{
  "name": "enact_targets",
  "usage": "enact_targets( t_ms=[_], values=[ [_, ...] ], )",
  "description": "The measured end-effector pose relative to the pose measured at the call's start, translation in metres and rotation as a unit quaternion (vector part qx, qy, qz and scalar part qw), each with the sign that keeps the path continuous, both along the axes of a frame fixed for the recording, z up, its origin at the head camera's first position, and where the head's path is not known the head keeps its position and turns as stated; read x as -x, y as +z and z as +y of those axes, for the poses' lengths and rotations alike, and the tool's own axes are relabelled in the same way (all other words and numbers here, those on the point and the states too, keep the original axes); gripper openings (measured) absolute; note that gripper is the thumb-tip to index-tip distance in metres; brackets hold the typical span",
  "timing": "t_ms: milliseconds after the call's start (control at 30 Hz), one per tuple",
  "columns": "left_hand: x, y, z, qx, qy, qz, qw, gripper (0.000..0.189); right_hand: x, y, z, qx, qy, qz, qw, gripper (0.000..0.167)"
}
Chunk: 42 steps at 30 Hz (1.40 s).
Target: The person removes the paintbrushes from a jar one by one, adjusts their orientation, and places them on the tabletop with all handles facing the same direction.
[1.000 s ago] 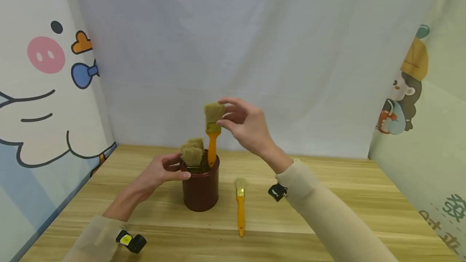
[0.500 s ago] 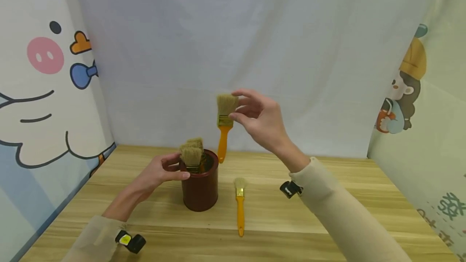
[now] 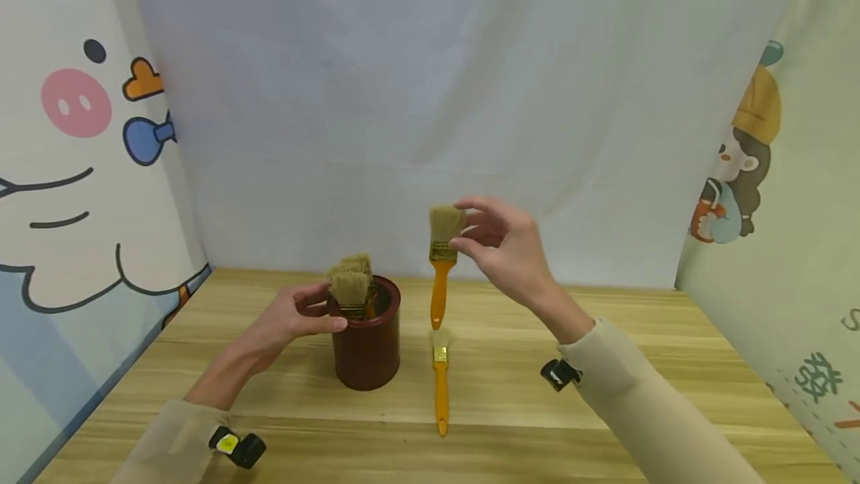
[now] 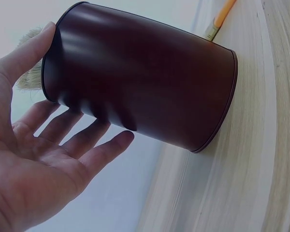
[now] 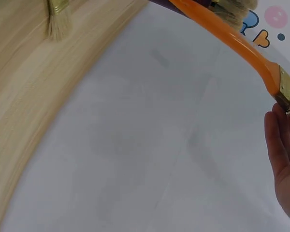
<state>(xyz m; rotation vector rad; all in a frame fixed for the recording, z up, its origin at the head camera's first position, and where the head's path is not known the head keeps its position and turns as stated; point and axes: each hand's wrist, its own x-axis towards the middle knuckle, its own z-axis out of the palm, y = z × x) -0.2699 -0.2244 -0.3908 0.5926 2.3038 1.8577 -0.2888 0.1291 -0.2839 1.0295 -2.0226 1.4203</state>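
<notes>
My right hand (image 3: 513, 249) pinches a wide paintbrush (image 3: 440, 275) at its metal ferrule, bristles up and orange handle pointing down, in the air right of the can. In the right wrist view, its handle (image 5: 232, 38) slants across the top. My left hand (image 3: 285, 323) holds a dark red can (image 3: 366, 357) by its upper left side, thumb at the rim. The left wrist view shows the fingers (image 4: 89, 137) along the can's wall. Several paintbrushes (image 3: 349, 288) stand bristles up inside the can, their handles mostly hidden. A narrower paintbrush (image 3: 440, 387) lies on the table.
The wooden table (image 3: 571, 387) runs back to a white curtain (image 3: 376, 95). Cartoon-printed cloths (image 3: 80, 170) hang at both sides. A small black camera (image 3: 561, 374) is strapped to each wrist.
My right hand has lifted the wide paintbrush out of the can, carried it right and then lowered it somewhat. The left hand has stayed on the can, and the narrow paintbrush lies as before.
</notes>
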Motion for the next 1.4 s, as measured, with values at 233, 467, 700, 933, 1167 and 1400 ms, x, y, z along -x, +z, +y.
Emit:
enact_targets(
  t_ms=[233,467,700,933,1167,1400],
  values=[
    [-0.001,0.002,0.001,-0.003,-0.004,0.002,1.0000,0.079,0.002,-0.019,0.017,-0.015,-0.027,-0.027,0.9991,0.048],
    [0.000,0.000,0.000,-0.005,-0.005,-0.002,1.0000,0.081,0.003,-0.034,0.031,-0.028,-0.039,-0.053,0.9975,0.048],
    [0.000,0.001,0.000,-0.003,-0.007,-0.003,1.0000,0.082,0.002,-0.049,0.042,-0.054,-0.052,-0.083,0.9938,0.045],
    [-0.002,0.002,0.001,-0.002,-0.007,0.001,1.0000,0.082,-0.001,-0.062,0.048,-0.060,-0.060,-0.124,0.9887,0.044],
    [-0.002,0.002,0.001,0.000,-0.005,-0.003,1.0000,0.082,-0.001,-0.076,0.053,-0.068,-0.067,-0.163,0.9820,0.044],
    [-0.001,0.001,0.001,-0.002,-0.005,-0.004,1.0000,0.083,0.000,-0.090,0.057,-0.072,-0.055,-0.206,0.9743,0.045]
  ],
)
